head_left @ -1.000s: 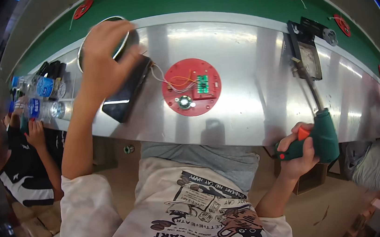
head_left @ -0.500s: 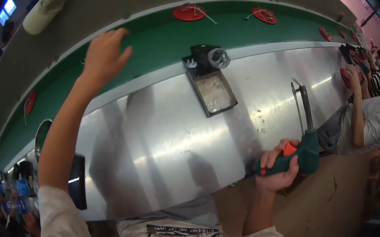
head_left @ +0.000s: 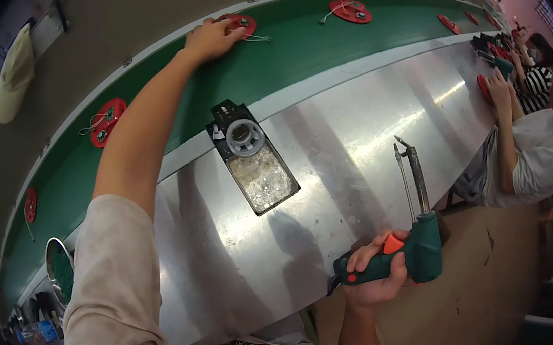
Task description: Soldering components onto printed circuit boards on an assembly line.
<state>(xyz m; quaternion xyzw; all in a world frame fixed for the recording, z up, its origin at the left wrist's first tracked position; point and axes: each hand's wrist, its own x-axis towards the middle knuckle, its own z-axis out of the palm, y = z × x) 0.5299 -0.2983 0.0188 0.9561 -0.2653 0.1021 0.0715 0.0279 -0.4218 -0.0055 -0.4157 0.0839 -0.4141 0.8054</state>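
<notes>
My right hand (head_left: pixel 376 271) is wrapped round the grip of a dark green soldering gun (head_left: pixel 426 251) with an orange trigger. The gun's metal rod and thin feed tube point away from me over the bench. My left hand (head_left: pixel 210 40) reaches far across to a green belt, its fingers and thumb at the left edge of a red disc (head_left: pixel 244 22) with small parts and pale wires on it. Part of that disc is hidden by the hand. Between my arms a black soldering stand (head_left: pixel 224 116) with a round grey holder and a crusted tray (head_left: pixel 264 181) rests on the bench.
More red discs lie on the green belt (head_left: pixel 301 33), one (head_left: pixel 108 122) beside my left forearm and another (head_left: pixel 350 11) to the right. A co-worker (head_left: pixel 536 150) sits at the right of the metal bench (head_left: pixel 348 144). A pale cap (head_left: pixel 13 76) hangs at upper left.
My left hand has moved right and away from me, from above the belt to the red disc. The view has shifted; the soldering gun stays in my right hand.
</notes>
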